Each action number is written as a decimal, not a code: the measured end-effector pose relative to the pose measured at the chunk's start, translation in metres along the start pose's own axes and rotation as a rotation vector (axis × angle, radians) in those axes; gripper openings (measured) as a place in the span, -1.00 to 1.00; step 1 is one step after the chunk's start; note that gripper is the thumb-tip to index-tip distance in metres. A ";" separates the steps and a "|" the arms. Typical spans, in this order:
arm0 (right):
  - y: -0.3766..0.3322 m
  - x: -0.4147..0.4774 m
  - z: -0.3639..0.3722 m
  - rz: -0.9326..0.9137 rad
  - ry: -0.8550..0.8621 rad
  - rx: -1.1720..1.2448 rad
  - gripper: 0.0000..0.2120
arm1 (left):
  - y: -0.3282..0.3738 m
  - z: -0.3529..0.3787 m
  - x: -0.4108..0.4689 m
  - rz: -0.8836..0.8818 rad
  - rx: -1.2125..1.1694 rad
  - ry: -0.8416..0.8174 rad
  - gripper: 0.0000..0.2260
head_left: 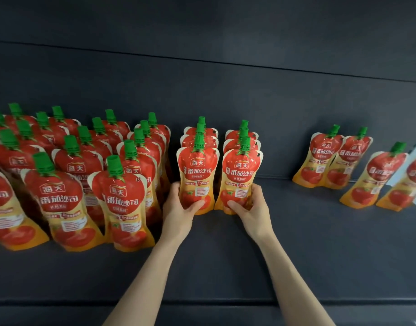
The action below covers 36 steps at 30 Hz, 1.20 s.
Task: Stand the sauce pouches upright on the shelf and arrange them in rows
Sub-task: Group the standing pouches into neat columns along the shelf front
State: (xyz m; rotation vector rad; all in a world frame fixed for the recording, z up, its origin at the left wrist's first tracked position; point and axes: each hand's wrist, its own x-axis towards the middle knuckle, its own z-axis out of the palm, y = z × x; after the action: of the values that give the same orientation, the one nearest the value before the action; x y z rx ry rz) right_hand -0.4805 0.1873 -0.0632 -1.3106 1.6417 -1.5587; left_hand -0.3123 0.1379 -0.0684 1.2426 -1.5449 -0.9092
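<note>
Fingers of the left hand curl round the front red-and-yellow green-capped sauce pouch of one upright row; the right hand grips the neighbouring row's front pouch on the dark shelf.

Each sauce pouch bears the brand "海天" above large white "番茄沙司"; the smaller print is unreadable.
</note>
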 end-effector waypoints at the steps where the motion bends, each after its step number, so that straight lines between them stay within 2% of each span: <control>1: -0.001 0.000 0.000 0.001 0.007 -0.013 -0.57 | 0.000 0.000 0.000 0.010 0.011 0.000 -0.43; 12: -0.004 -0.001 0.001 0.005 -0.005 -0.117 -0.57 | -0.001 -0.003 0.002 0.012 0.003 -0.032 -0.47; 25: -0.005 -0.001 0.001 0.016 -0.025 -0.142 -0.52 | -0.001 -0.002 0.003 -0.012 0.031 -0.029 -0.42; 36: -0.008 -0.003 0.001 0.019 -0.011 -0.142 -0.57 | -0.001 -0.003 0.004 -0.019 0.052 -0.049 -0.42</control>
State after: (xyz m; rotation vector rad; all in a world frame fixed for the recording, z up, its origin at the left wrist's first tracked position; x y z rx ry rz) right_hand -0.4757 0.1905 -0.0566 -1.3691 1.7803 -1.4436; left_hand -0.3093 0.1341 -0.0677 1.2822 -1.6071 -0.9232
